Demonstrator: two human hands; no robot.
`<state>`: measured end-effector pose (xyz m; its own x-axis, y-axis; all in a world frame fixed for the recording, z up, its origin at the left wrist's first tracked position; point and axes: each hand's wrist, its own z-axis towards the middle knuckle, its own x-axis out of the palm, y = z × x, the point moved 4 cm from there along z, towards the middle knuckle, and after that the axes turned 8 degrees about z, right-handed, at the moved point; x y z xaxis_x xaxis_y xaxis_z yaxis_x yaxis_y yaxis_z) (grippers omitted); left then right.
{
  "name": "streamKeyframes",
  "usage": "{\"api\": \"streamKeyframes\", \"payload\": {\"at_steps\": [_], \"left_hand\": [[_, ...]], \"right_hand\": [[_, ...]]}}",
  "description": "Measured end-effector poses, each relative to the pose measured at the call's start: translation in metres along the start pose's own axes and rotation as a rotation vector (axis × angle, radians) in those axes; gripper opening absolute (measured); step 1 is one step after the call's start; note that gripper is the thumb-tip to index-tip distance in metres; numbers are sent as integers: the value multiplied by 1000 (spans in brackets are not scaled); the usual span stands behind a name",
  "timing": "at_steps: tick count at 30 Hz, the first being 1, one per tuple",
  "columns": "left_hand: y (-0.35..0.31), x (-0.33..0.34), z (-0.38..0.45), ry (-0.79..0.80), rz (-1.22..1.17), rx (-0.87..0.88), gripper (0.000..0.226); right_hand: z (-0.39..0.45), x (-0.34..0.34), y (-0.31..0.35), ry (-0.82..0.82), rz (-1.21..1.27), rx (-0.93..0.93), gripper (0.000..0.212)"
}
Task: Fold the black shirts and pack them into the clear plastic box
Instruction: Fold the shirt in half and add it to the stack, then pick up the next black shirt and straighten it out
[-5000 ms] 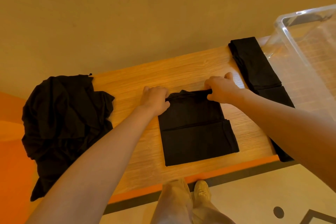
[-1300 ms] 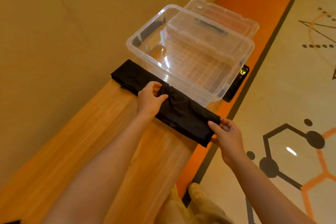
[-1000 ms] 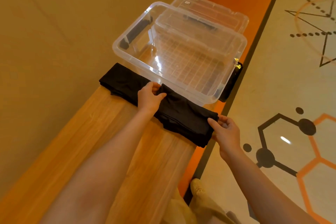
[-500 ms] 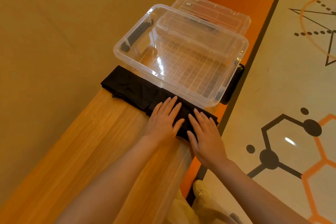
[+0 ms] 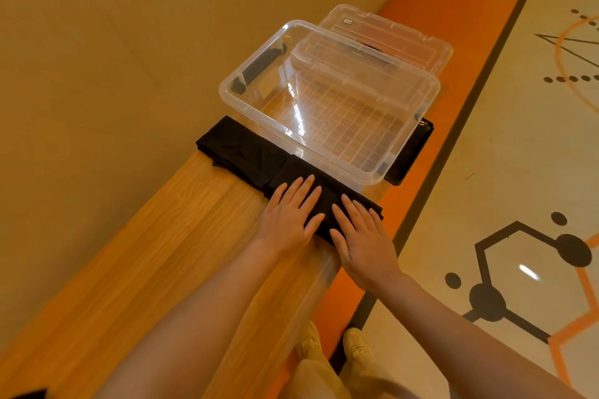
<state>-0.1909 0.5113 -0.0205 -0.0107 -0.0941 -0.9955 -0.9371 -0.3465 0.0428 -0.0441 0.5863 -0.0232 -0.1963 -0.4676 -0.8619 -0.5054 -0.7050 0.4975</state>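
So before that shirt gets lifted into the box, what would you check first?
1. Box open on top: ok.
2. Box holds nothing yet, so there is room: ok.
3. Shirt folded small enough to fit: not ok, one end lies unfolded.
4. Left hand and right hand gripping the shirt: not ok, both lie flat on it.
5. Lid out of the way behind the box: ok.

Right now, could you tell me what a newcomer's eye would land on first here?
Probably the clear plastic box, open and holding nothing, on the wooden bench. Just in front of it lies a folded black shirt, with the left hand and right hand pressed flat on its near end.
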Motion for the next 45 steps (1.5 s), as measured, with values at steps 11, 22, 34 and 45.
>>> {"api": "streamKeyframes", "payload": {"at_steps": [11, 22, 34, 45], "left_hand": [[-6, -33, -102, -51, 163, -154, 58], [-35, -44, -250, -51, 243, -547, 51], [-53, -39, -384, -56, 286, -851, 47], [-41, -15, -524, 64, 100, -1206, 54]], "right_hand": [[-15, -28, 17, 160, -220, -443, 56], [-51, -8, 97, 286, -316, -917, 55], [-111, 55, 198, 350, -302, -1280, 52], [-181, 118, 297, 389, -312, -1471, 49]]}}
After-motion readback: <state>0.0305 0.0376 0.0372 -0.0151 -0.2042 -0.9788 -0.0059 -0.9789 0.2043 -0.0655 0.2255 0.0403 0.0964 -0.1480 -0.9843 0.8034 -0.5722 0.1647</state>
